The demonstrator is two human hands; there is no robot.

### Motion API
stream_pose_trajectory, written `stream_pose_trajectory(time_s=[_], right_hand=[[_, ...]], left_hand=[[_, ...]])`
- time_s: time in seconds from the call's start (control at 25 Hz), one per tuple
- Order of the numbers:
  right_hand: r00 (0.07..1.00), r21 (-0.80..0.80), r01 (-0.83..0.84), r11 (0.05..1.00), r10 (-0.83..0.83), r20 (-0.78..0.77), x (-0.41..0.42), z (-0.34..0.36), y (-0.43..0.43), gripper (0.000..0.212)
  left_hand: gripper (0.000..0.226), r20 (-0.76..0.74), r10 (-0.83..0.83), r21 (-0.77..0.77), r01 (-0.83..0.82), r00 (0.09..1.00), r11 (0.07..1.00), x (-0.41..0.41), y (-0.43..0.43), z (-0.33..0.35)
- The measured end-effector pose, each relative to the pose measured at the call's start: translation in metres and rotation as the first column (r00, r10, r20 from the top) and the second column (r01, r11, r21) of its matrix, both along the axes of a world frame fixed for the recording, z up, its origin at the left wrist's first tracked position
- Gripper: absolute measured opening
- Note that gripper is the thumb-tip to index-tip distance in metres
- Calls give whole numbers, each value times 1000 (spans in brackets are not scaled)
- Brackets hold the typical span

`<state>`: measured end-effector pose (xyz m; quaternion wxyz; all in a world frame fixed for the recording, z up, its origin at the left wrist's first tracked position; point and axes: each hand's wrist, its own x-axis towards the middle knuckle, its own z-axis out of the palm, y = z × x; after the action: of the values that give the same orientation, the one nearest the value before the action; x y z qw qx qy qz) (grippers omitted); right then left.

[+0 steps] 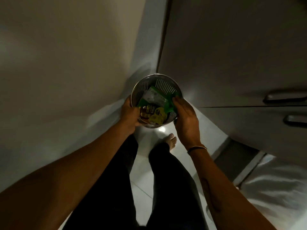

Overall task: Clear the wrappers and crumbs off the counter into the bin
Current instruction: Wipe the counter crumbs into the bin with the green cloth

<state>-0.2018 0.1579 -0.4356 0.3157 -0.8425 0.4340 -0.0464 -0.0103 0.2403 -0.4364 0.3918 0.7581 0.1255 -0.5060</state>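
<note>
A round perforated steel bin (163, 82) stands on the floor in the corner ahead of me. Inside it lie crumpled wrappers: a yellow and brown one (153, 114) near the front, a green one (167, 105) at the right and a pale silvery one (153, 95) behind. My left hand (129, 114) is closed around the bin's left rim, thumb toward the yellow wrapper. My right hand (185, 116) rests at the right rim with its fingertips on the green wrapper. Whether it pinches the wrapper is unclear.
A beige wall (66, 63) rises at the left. Grey cabinet doors with metal handles (284, 97) stand at the right. My black trouser legs and a bare foot (171, 141) are on the white tiled floor (144, 176). A white counter edge (274, 188) shows at lower right.
</note>
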Motion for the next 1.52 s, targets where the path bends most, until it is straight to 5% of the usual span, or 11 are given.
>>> stream_pose_trajectory(time_s=[0.32, 0.52, 0.76, 0.92, 1.16, 1.52], right_hand=[[991, -54, -116, 992, 112, -69, 6, -214, -32, 63], [991, -237, -119, 964, 100, -89, 28, -249, -69, 55], [979, -197, -177, 964, 152, -136, 35, -226, -85, 57], [983, -169, -149, 974, 128, -131, 26, -158, -58, 72], [991, -55, 43, 998, -49, -121, 29, 33, -25, 76], [902, -343, 391, 854, -280, 330, -7, 341, -50, 92]], left_hand=[[43, -56, 0, -28, -1, 998, 1000, 6, -20, -215], [56, -3, -58, -187, 56, 998, 981, 26, -56, -263], [67, 124, -226, -146, 243, 966, 959, 27, -58, -251], [74, 404, -636, 100, 659, 657, 745, 7, -38, -176], [76, 647, -760, 362, 854, 57, 373, 1, -17, 25], [76, 909, -326, 377, 848, -261, 372, -12, -100, 304]])
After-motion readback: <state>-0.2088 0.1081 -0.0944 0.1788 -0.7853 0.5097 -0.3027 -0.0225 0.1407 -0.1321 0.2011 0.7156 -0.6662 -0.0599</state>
